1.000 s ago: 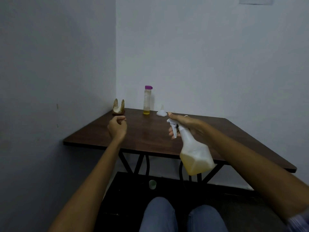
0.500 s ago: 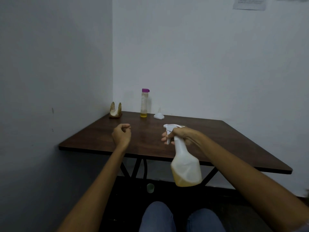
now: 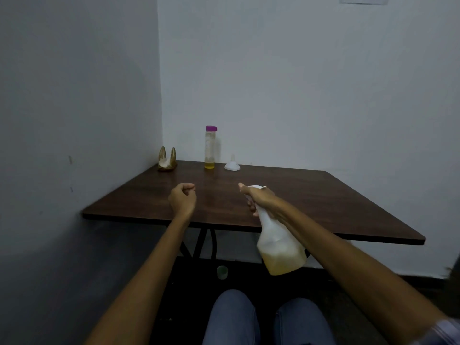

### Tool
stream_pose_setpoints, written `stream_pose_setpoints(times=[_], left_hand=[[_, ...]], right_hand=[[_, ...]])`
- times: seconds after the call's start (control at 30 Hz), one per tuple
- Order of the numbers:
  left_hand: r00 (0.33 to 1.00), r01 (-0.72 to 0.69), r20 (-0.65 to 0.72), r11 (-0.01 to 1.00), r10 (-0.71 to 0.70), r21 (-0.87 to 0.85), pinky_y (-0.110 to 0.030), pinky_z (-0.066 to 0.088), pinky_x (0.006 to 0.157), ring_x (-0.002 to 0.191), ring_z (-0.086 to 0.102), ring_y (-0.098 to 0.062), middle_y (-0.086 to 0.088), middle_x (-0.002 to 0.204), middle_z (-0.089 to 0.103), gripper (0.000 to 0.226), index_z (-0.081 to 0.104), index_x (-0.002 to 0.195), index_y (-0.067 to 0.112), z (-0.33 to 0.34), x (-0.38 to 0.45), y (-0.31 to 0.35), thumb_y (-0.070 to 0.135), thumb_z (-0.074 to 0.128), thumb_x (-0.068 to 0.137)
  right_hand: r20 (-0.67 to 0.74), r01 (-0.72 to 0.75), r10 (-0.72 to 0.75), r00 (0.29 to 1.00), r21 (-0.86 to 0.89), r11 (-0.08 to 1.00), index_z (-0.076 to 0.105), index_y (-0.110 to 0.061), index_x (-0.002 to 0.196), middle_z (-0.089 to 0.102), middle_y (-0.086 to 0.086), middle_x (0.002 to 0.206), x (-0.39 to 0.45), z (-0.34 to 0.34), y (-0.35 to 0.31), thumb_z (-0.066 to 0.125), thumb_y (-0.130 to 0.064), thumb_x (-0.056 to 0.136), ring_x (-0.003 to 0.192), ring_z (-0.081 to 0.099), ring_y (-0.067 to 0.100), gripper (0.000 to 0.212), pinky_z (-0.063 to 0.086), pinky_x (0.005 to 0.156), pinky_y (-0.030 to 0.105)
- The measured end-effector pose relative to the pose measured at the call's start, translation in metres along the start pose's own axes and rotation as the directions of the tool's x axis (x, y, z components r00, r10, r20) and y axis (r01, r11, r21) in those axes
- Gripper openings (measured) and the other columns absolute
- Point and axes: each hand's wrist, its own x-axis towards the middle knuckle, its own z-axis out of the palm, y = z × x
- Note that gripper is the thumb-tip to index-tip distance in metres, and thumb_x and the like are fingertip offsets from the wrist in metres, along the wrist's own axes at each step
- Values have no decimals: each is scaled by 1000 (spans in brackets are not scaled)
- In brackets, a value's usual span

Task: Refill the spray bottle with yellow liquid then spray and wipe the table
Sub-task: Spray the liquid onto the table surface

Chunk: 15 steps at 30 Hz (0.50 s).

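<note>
Tilting forward, the spray bottle [image 3: 278,242] gripped by the right hand [image 3: 260,199] pointed over the desk [image 3: 323,195], ready to spray; the left hand [image 3: 182,199] hovered curled, empty.

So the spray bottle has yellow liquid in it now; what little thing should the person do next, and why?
Probably squeeze the trigger. The right hand already grips the white plastic spray bottle by its neck, nozzle aimed over the dark brown wooden table; yellow liquid fills its bottom. The left hand is curled and holds no cloth, so wiping likely comes later.
</note>
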Motion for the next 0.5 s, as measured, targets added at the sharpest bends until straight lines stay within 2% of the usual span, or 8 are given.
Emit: stream_pose_setpoints(times=[0.1,0.13,0.2,0.27,0.33,0.4,0.43,0.5], left_hand=[[1000,-1,-3,1000,1,2,-24,48,78,99,62,-22,-12,109,66,25,64,109,4,-1,1,1,-2,51,89],[1000,2,-6,1000,-2,3,-24,47,77,99,62,-21,-12,109,66,25,64,110,4,-1,2,2,-2,51,89],[1000,0,-8,1000,0,5,-23,46,76,98,62,-20,-12,109,66,24,64,109,4,-1,1,2,-1,52,89],[1000,-12,12,1000,12,-9,-23,46,74,92,61,-18,-11,108,66,23,65,108,5,1,-3,1,1,53,89],[994,-37,103,999,41,-40,-25,49,74,87,59,-15,-11,105,67,19,66,106,6,6,-7,0,4,57,88],[960,-33,273,992,64,-119,-31,54,80,93,62,-19,-10,103,67,14,66,101,7,13,-14,2,8,61,88],[935,-11,348,983,74,-181,-31,55,80,98,63,-20,-9,102,68,12,66,99,9,16,-18,6,10,61,88],[907,58,413,943,88,-329,-27,55,76,99,65,-19,-6,99,69,11,66,96,11,21,-25,18,18,60,90]], right_hand=[[150,-75,50,987,170,983,52,-15,108,61,12,89,-4,-8,-1,54,-26,94,77,63,21,18,54,55,32],[185,-83,42,982,221,972,53,-14,112,64,13,96,-7,-12,-2,54,-16,94,81,66,21,18,56,56,30],[216,-61,8,976,241,969,60,-12,108,69,10,105,-12,-16,-3,51,2,89,86,69,18,25,54,55,23],[212,15,-74,974,268,963,65,-12,101,71,9,107,-15,-16,-1,51,9,83,93,70,19,32,52,58,21],[175,92,-158,972,335,938,67,-13,97,73,8,102,-17,-16,0,52,8,83,93,70,19,30,50,57,18],[130,157,-222,966,384,910,67,-12,95,73,7,99,-19,-16,0,54,0,87,88,70,17,20,48,54,17],[121,183,-249,961,395,900,68,-12,95,73,7,97,-19,-16,-1,55,-6,89,87,70,15,15,48,54,17],[132,219,-296,946,411,885,68,-12,95,74,7,95,-19,-16,-4,58,-14,91,90,70,15,12,48,55,18]])
